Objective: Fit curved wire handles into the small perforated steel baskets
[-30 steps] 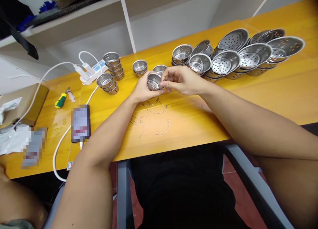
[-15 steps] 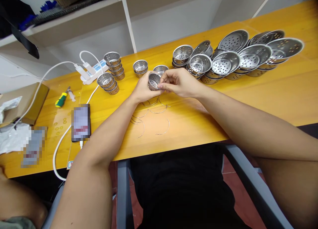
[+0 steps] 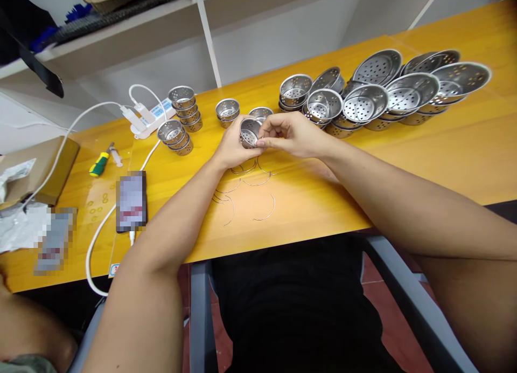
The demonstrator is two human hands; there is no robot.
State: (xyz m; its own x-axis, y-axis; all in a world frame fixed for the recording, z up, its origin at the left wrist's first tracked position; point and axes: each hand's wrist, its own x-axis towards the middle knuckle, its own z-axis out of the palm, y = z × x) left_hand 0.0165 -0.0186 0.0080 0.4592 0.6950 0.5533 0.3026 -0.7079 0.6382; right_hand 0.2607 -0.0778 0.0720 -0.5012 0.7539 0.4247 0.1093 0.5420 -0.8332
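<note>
The left hand (image 3: 234,145) holds a small perforated metal cup (image 3: 250,132), its fingers curved around the side. The right hand (image 3: 291,135) is at the cup's rim, thumb and finger closed together; what they pinch, I cannot tell. Nearer the body than these fingers, thin curved wires (image 3: 264,218) lie on the yellow surface (image 3: 315,211). Stacked perforated bowls (image 3: 365,103) stand to the right of the fingers.
</note>
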